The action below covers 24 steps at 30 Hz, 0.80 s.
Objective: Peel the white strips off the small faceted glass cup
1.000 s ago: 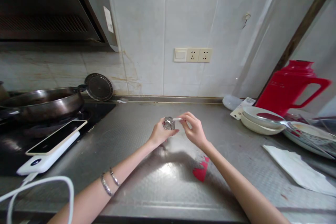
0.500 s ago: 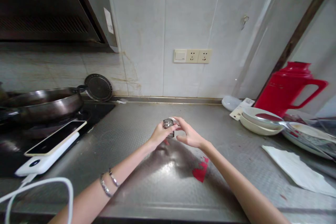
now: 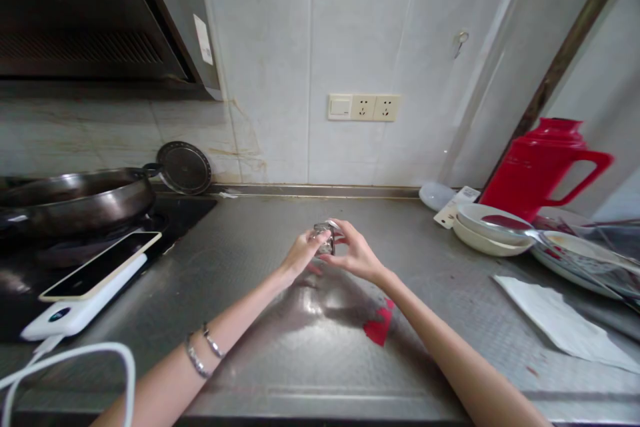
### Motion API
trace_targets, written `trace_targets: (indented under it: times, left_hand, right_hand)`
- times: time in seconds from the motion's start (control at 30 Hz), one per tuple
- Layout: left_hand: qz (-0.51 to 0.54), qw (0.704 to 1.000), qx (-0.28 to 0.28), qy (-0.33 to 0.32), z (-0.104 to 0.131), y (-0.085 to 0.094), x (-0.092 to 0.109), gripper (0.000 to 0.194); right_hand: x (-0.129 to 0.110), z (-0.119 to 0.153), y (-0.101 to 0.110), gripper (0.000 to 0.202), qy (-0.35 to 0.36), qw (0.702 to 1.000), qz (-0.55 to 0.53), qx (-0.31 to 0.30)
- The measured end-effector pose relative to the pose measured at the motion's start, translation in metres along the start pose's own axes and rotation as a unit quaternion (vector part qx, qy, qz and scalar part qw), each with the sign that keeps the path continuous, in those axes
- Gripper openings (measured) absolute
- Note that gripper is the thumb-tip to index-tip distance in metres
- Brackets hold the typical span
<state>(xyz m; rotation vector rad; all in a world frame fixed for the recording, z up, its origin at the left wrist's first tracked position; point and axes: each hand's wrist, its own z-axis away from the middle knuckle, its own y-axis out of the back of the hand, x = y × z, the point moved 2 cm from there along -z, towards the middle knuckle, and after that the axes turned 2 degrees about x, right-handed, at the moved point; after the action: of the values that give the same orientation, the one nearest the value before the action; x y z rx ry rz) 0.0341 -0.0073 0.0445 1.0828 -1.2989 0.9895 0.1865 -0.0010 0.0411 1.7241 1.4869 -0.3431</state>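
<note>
A small see-through object is being held above the metal desk, between the two hands. By the grip of the left hand it is being clamped, from the left side; by the right hand it is being gripped at the right, with fingertips near its top and the thumb near its bottom. Its sides are being partly covered, so its long axis and the direction of its top cannot be told surely. Behind, the desk is being bordered by a pale wall with sockets.
</note>
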Motion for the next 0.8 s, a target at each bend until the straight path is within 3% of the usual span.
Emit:
trace_targets:
  times: [0.07,0.17,0.23,0.3,0.4,0.5,0.57,0.67,0.8]
  left_hand:
    - [-0.006,1.0,-0.003,-0.022,-0.003,0.003,-0.001,0.068]
    - [-0.012,0.996,0.0,-0.084,-0.007,0.003,-0.009,0.098]
    - [-0.032,0.989,0.012,-0.147,-0.007,0.001,-0.014,0.121]
    - [-0.047,0.981,0.013,-0.186,-0.007,-0.002,-0.018,0.127]
    - [-0.08,0.975,0.021,-0.207,-0.005,-0.004,-0.021,0.115]
    - [-0.125,0.967,0.062,-0.215,-0.003,-0.001,-0.021,0.102]
    - [-0.139,0.964,0.071,-0.213,-0.003,0.0,-0.02,0.098]
    - [-0.142,0.964,0.067,-0.215,-0.001,-0.002,-0.019,0.096]
    - [-0.144,0.963,0.057,-0.22,0.003,-0.006,-0.017,0.096]
  right_hand:
    - [0.004,-0.002,0.002,0.066,-0.051,0.997,-0.046,0.035]
    - [0.006,-0.006,0.006,0.064,-0.122,0.984,-0.122,0.05]
    - [0.003,-0.007,0.006,0.064,-0.147,0.976,-0.153,0.048]
    - [-0.001,-0.006,0.006,0.065,-0.156,0.974,-0.16,0.044]
    - [-0.006,-0.005,0.002,0.066,-0.148,0.979,-0.141,0.024]
    - [-0.006,-0.005,0.001,0.05,-0.147,0.978,-0.145,0.015]
    - [-0.002,-0.006,0.002,0.042,-0.163,0.974,-0.156,0.021]
    - [0.007,-0.008,0.004,0.045,-0.175,0.973,-0.145,0.036]
    - [0.016,-0.009,0.008,0.045,-0.137,0.985,-0.069,0.073]
